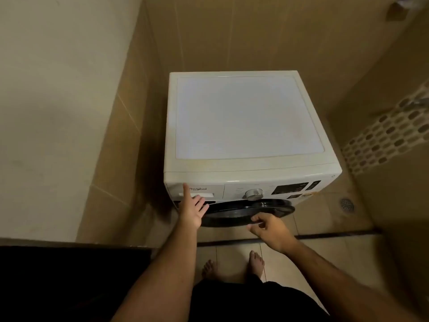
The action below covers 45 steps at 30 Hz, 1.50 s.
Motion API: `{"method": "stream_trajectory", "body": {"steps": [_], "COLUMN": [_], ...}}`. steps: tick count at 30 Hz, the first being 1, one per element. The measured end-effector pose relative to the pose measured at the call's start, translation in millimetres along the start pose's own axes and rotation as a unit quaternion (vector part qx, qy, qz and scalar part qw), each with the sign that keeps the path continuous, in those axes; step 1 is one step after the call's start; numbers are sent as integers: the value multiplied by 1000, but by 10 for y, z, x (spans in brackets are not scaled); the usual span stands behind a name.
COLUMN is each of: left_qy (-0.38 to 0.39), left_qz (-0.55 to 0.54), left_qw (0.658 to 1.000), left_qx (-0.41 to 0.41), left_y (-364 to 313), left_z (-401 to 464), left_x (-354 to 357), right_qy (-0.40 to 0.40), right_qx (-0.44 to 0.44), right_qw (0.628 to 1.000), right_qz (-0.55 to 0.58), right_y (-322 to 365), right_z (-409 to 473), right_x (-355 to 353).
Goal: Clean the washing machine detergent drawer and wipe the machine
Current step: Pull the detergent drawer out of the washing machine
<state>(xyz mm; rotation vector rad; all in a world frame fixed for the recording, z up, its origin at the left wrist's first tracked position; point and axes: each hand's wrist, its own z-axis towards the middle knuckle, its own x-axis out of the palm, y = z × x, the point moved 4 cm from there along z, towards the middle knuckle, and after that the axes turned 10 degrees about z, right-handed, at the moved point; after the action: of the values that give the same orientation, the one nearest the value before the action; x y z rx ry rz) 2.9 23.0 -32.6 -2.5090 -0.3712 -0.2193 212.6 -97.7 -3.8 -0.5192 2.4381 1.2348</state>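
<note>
Left hand (192, 211) — index finger straight, its tip on the shut detergent drawer (196, 191) at the washing machine (246, 126) front's upper-left corner. Right hand (270, 230), fingers loosely curled and holding nothing, hovers before the machine's dark door (246, 211).

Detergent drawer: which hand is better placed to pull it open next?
Left. The left hand already has a finger on the drawer, while the right hand hovers empty by the door.
</note>
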Motion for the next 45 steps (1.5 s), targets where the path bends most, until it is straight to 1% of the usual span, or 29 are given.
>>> {"method": "stream_trajectory", "body": {"steps": [1, 2, 5, 11, 14, 16, 18, 20, 24, 27, 29, 32, 35, 39, 45], "left_qy": [0, 2, 28, 28, 24, 21, 16, 16, 16, 2, -9, -24, -31, -36, -48], "left_qz": [-15, -27, -58, -105, -135, -152, -170, -188, -202, -210, -216, -220, -198, -194, -215], "left_qw": [1000, 1000, 998, 994, 990, 988, 984, 981, 978, 976, 974, 972, 976, 976, 971], "left_qx": [-2, -4, 1, -5, 16, 31, 40, 49, 57, 62, 66, 76, 81, 94, 90], "left_y": [-10, -14, -15, 3, -3, 5, 27, 37, 79, 124, 128, 113, 125, 151, 246], "left_z": [21, 50, 99, 192, 252, 299, 341, 379, 417, 424, 412, 415, 413, 392, 310], "left_x": [22, 40, 124, 180, 196, 204, 199, 201, 211, 195, 201, 221, 219, 223, 188], "right_qy": [-1, -2, -7, -5, -16, -10, -5, -26, -49, -48, -30, 30, 76, 79, 91], "right_qx": [2, 15, 19, 44, 45, 45, 29, -28, -160, -225, -252, -253, -233, -229, -217], "right_qw": [1000, 1000, 1000, 999, 999, 999, 999, 997, 975, 954, 939, 913, 891, 864, 853], "right_qz": [22, 24, 18, 28, 25, 20, -12, -71, -148, -193, -232, -320, -382, -442, -467], "right_y": [-8, 4, -39, -130, -180, -162, -87, 62, 470, 794, 986, 1154, 1100, 941, 920], "right_z": [-1, -17, -72, -139, -148, -142, -100, -5, 270, 497, 678, 973, 1168, 1240, 1268], "right_x": [10, 4, 17, 26, -11, -48, -92, -165, -280, -318, -299, -187, -46, 38, 48]}}
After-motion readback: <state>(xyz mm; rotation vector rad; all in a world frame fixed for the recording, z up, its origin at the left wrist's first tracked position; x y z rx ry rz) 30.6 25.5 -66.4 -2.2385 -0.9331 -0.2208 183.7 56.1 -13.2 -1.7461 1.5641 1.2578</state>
